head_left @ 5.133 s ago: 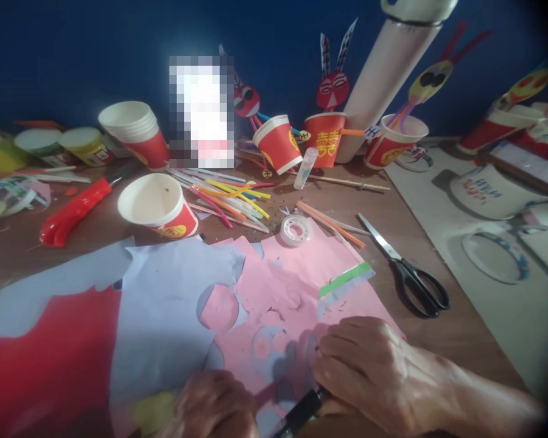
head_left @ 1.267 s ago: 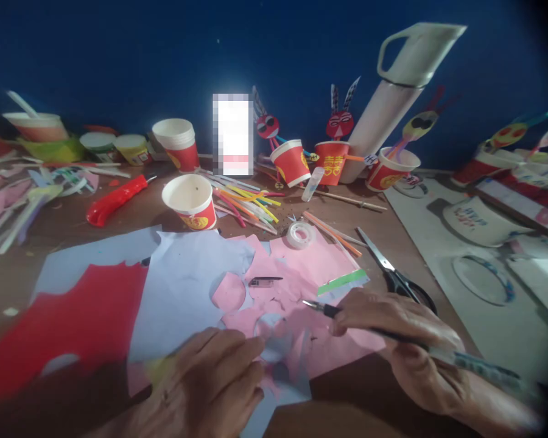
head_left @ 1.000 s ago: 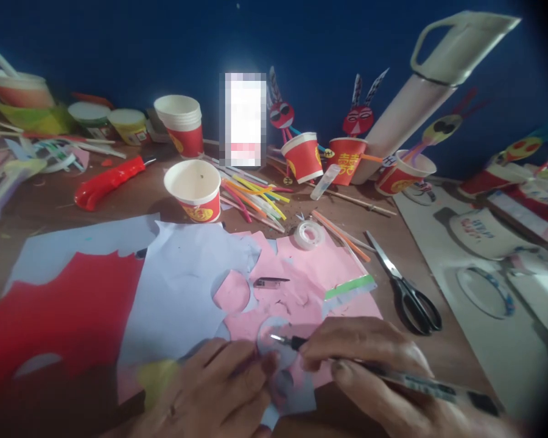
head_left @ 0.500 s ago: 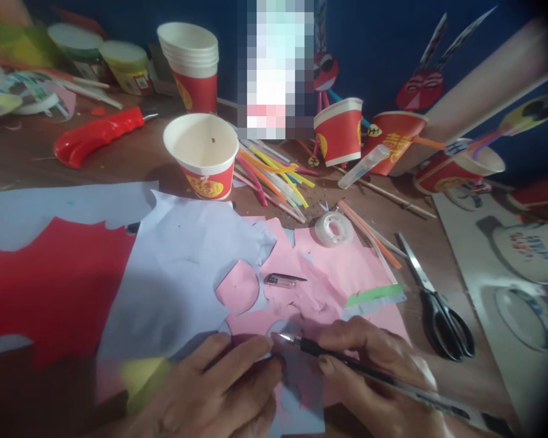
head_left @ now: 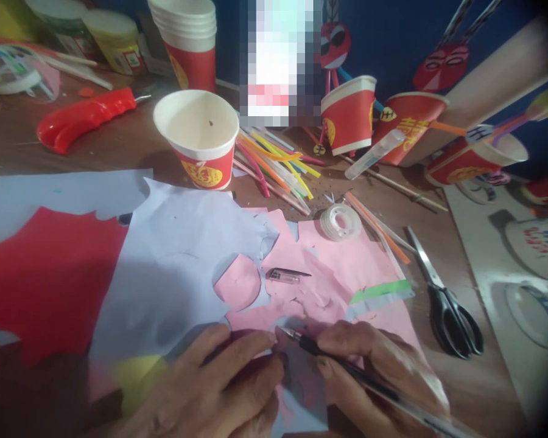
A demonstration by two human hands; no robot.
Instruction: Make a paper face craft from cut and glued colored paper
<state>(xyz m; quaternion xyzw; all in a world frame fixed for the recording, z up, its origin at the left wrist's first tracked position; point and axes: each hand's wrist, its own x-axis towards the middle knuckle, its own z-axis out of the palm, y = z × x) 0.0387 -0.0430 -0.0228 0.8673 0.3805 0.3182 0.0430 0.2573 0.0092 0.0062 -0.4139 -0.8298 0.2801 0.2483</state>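
My right hand [head_left: 379, 365] grips a pen [head_left: 360, 374] with a black grip and a clear barrel. The pen's metal tip points left and meets the fingertips of my left hand [head_left: 237, 380]. Those left fingers are bent and pressed together over what looks like a small piece of paper, mostly hidden beneath them. Under both hands lie cut pink paper [head_left: 319, 286] and a white sheet [head_left: 173, 243]. A pink paper disc [head_left: 238, 281] and a small cutter blade piece [head_left: 288, 275] rest just beyond my fingers.
Black-handled scissors [head_left: 450, 310] lie at right, a tape roll [head_left: 340, 222] on the pink paper. Behind are a paper cup [head_left: 201, 146], colored straws [head_left: 278, 164], a red-handled tool [head_left: 89, 118] and cup figures [head_left: 349, 115]. Red paper [head_left: 50, 267] covers the left.
The view has shifted slightly, so the cups and the red tool sit higher in the picture. Both hands stay nearly in place, with the pen tip still beside my left fingertips.
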